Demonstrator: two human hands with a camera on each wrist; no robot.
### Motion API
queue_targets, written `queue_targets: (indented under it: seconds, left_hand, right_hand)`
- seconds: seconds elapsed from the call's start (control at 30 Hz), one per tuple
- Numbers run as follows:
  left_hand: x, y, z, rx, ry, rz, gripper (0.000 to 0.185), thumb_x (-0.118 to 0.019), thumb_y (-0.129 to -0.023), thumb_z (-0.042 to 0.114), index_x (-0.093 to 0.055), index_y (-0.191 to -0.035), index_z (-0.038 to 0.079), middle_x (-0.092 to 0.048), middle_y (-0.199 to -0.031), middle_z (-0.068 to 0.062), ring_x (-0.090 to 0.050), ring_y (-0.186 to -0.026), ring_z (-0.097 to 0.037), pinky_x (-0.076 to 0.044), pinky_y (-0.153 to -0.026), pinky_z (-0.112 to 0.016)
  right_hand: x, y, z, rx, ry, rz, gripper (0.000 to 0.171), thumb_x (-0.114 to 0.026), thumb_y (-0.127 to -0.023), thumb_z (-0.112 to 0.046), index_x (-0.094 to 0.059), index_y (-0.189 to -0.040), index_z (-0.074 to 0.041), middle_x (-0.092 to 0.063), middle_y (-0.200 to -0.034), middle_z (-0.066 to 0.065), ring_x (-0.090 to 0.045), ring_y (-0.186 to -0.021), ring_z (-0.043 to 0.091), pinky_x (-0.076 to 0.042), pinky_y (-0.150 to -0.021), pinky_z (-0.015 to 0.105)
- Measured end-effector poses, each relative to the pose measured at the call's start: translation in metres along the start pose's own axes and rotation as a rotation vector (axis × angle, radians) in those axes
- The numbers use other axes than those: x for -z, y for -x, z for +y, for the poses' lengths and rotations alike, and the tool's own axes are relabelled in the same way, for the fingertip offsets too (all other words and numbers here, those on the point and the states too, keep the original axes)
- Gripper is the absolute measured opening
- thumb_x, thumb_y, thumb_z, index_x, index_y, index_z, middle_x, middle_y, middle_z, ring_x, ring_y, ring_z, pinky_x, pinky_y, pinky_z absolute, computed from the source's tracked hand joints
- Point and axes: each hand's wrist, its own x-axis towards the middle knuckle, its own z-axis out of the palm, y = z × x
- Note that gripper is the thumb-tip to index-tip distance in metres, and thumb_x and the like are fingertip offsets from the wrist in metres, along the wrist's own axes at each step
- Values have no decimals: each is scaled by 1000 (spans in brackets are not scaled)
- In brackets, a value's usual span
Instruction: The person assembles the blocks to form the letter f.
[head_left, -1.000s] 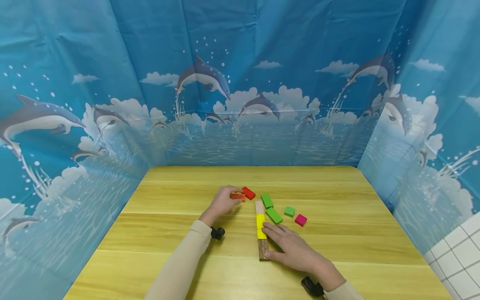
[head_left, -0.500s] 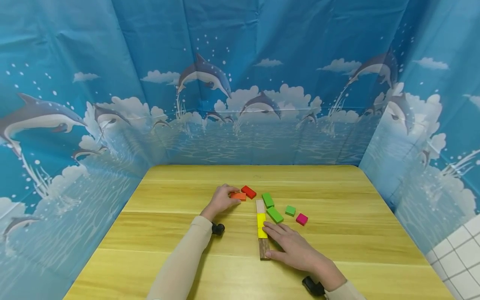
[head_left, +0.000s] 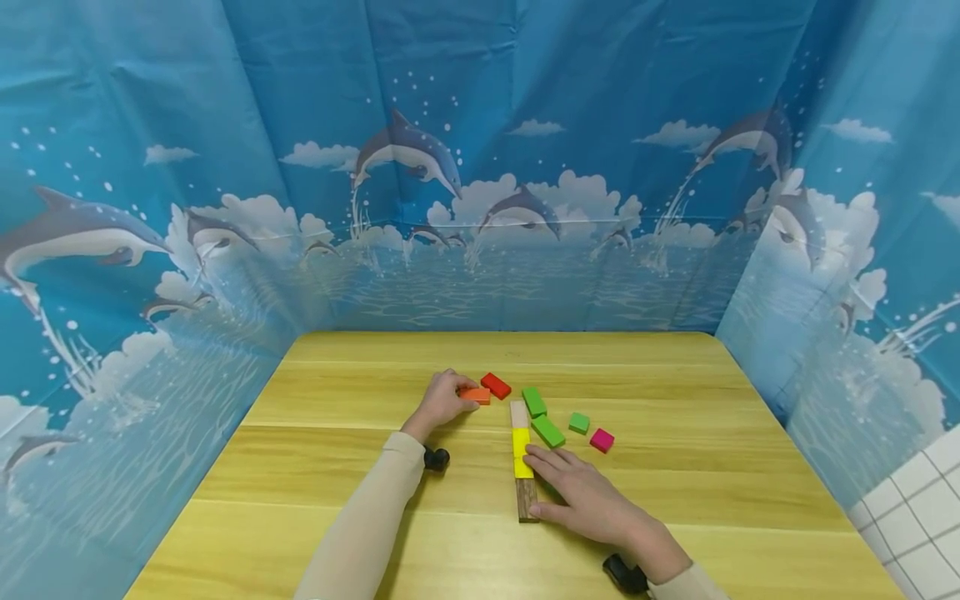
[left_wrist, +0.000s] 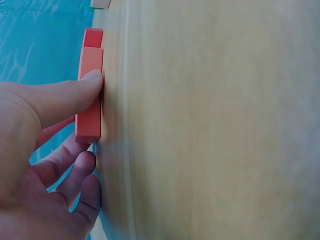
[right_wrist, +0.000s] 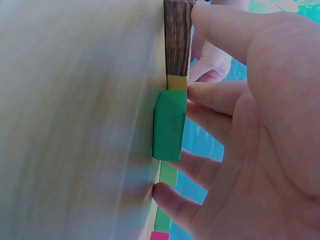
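While the left hand (head_left: 442, 402) pinches the orange block (head_left: 476, 394) on the worktop (head_left: 675, 517), the right hand (head_left: 588, 500) lies flat, fingers relaxed, against the row (head_left: 522, 454); a nudge might skew it.

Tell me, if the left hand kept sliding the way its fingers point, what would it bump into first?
Probably the red block. The left hand pinches the orange block, and the red one lies just beyond that block's far end. They look nearly touching, though the exact gap is hard to judge.
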Motion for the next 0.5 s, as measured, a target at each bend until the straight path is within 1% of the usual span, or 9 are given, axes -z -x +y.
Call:
queue_targets:
  seconds: [0.27, 0.5]
  left_hand:
    - [2, 4, 4, 21, 19, -14, 32, -81, -88, 19, -76, -118, 11, -62, -101, -4, -50, -87, -20, -46, -76, -35]
    - [3, 5, 9, 0, 41, -22, 34, -81, -88, 20, -75, -120, 9, -61, -101, -5, -51, -84, -19, -47, -74, -34]
  right_hand:
    - [-3, 0, 0, -5, -14, -9, 74, -58, -98, -55, -39, -156, -14, -32, -163, 3, -32, -144, 39, -35, -107, 63]
    - [-2, -1, 2, -14, -8, -11, 74, -58, -98, -56, -38, -157, -16, -31, -163, 1, -32, -145, 36, -35, -108, 61]
